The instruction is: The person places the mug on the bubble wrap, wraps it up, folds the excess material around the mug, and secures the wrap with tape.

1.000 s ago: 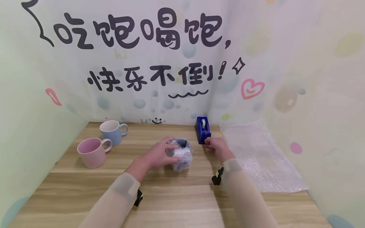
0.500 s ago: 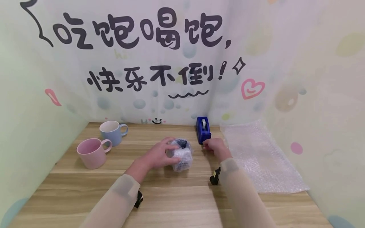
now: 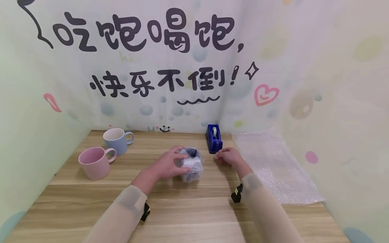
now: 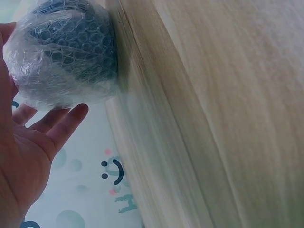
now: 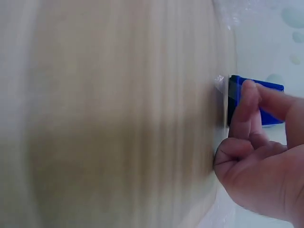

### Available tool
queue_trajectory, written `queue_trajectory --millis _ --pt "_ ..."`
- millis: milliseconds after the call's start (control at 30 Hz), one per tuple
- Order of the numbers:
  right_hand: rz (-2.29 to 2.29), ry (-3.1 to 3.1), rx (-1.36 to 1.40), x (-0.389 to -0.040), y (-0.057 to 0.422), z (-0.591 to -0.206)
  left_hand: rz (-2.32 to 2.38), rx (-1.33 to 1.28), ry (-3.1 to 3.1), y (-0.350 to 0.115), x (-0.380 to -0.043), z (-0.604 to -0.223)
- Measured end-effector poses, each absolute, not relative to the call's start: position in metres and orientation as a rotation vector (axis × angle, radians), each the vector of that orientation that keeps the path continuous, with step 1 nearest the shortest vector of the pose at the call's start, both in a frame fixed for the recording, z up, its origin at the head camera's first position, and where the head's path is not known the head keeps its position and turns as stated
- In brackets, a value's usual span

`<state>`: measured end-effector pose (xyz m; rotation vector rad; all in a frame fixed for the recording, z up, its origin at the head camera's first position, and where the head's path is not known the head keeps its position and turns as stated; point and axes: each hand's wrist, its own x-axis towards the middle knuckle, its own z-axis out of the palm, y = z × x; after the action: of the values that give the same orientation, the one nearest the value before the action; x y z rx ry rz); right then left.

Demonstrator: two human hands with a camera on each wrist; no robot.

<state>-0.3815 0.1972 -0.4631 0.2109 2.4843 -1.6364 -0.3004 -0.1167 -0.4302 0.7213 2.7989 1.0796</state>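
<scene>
A dark blue cup wrapped in bubble wrap (image 3: pixel 192 170) stands on the table in the head view. My left hand (image 3: pixel 167 164) holds it from the left, fingers at the far side and thumb at the near side. The left wrist view shows the bubbled wrapped cup (image 4: pixel 71 52) up close. Right of it, my right hand (image 3: pixel 232 158) is at the front of a blue tape dispenser (image 3: pixel 214 140). Thumb and index finger pinch a small piece of clear tape (image 5: pixel 219 81) there. In the right wrist view the hand partly hides the dispenser (image 5: pixel 273 86).
On the left stand a pink mug (image 3: pixel 95 165) and, behind it, a light blue mug (image 3: pixel 117 143). A sheet of bubble wrap (image 3: pixel 276 168) lies flat along the right of the wooden table (image 3: pixel 188 216). A printed cloth (image 3: pixel 152 114) hangs behind the table.
My right hand has shifted slightly, pulling a little away from the dispenser, and its forearm has swung right. The left hand keeps its hold on the wrapped cup. The head view has turned slightly.
</scene>
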Motion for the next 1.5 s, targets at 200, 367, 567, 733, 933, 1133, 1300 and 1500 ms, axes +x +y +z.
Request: queue_trajectory --millis 200,367,567,733,933,1133,1300,1500 --pt "-1.726 2.434 0.161 -0.376 0.199 -0.464 1.059 0.685 2.793 -0.117 -0.299 -0.428" --pt "-1.712 2.469 0.193 -0.373 0.198 -0.462 1.045 0.670 2.798 -0.117 -0.298 -0.427" --pt "-1.749 2.525 0.183 -0.374 0.189 -0.463 1.049 0.670 2.793 -0.118 -0.297 -0.428" --pt "-1.811 2.546 0.257 -0.383 0.179 -0.470 1.046 0.682 2.796 -0.119 -0.297 -0.429" --pt "-1.939 2.501 0.438 -0.392 0.170 -0.473 1.065 0.685 2.790 -0.117 -0.296 -0.429" --pt "-1.896 2.525 0.470 -0.395 0.172 -0.461 1.066 0.684 2.780 -0.115 -0.299 -0.423" --pt "-1.842 2.512 0.431 -0.397 0.176 -0.456 1.038 0.704 2.784 -0.115 -0.301 -0.422" --pt "-1.797 2.527 0.350 -0.396 0.180 -0.462 1.027 0.698 2.786 -0.116 -0.299 -0.424"
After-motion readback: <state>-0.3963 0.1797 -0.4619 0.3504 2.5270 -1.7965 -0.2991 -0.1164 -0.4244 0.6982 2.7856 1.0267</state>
